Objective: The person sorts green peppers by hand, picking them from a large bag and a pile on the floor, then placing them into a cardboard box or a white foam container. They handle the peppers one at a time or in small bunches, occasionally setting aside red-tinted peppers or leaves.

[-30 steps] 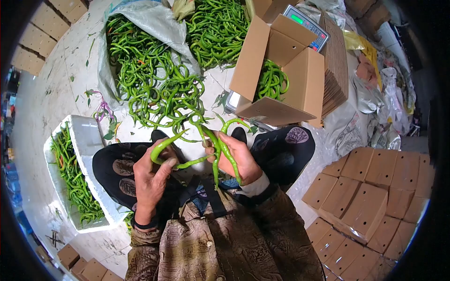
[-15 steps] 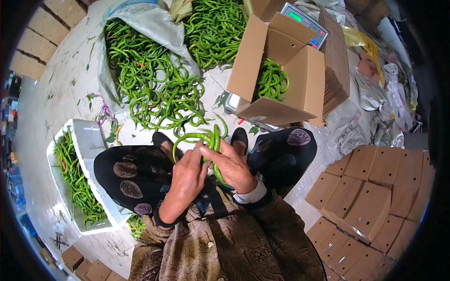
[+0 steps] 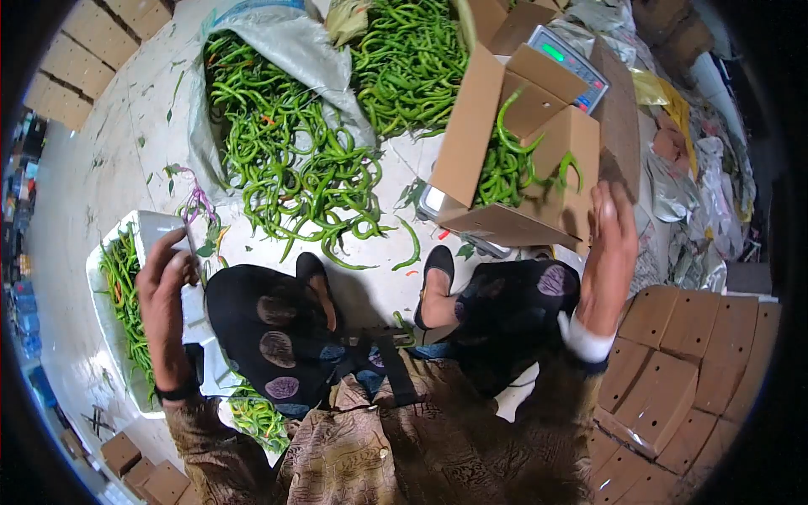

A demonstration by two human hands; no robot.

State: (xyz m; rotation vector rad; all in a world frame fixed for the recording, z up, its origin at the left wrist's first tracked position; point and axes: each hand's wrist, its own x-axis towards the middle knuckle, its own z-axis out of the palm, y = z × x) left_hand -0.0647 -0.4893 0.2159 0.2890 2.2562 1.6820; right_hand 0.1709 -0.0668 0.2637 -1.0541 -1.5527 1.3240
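My left hand [image 3: 166, 282] is raised by the white foam box [image 3: 160, 225] on the left, fingers loosely bent and apart, with nothing visible in it. Out to the right, near the corner of the open cardboard box [image 3: 454, 135], my right hand [image 3: 613, 252] has its fingers extended and holds nothing. Green peppers [image 3: 503, 172] lie inside the cardboard box. One long curved pepper [image 3: 507, 122] stands out above them, and a few blurred ones [image 3: 569, 171] show against its right inner side. A single pepper [image 3: 412, 246] lies on the floor between the feet and the pile.
Two open sacks [image 3: 295, 50] spill green peppers [image 3: 311, 181] across the floor ahead. A digital scale [image 3: 562, 63] stands behind the cardboard box. Closed cartons [image 3: 656, 396] are stacked at lower right, and plastic wrapping [image 3: 711, 168] lies at the right.
My hands have moved far apart, left and right, from the middle. The green peppers they held have left them, and more peppers show in the cardboard box. The view has shifted slightly.
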